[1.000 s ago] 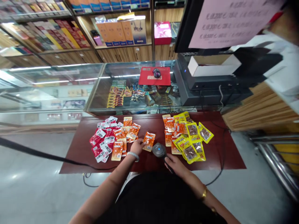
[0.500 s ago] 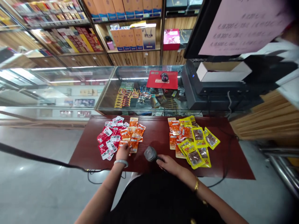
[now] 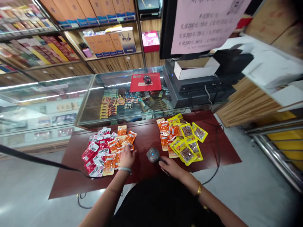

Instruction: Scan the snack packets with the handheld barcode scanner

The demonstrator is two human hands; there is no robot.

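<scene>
Dark red-brown wood makes up the table (image 3: pixel 213 151), the largest thing before the person, with a glass display counter (image 3: pixel 71 94) beyond it at twelve o'clock and a black register unit (image 3: pixel 194 91) at one o'clock. On the tabletop lie two heaps of snack packets: a red, white and orange pile (image 3: pixel 101 151) at ten o'clock and a yellow and orange pile (image 3: pixel 182 138) at two o'clock, well apart from one another. A black cable (image 3: pixel 216 151) loops across the table's right end.

Between the heaps sits the handheld scanner (image 3: pixel 153 155), its blue light up. The right hand (image 3: pixel 171 167) is wrapped round its handle at six o'clock of the head, fingers closed on it. The left hand (image 3: pixel 127 157) lies flat and spread on the near edge of the left pile, fingers loosely open over the orange packets (image 3: pixel 113 157); whether it pinches one I cannot tell.

The likely risk: the spread palm could drag several slippery packets at once, or nudge some off the near edge. The scanner's cord might also snag and sweep the right heap.
</scene>
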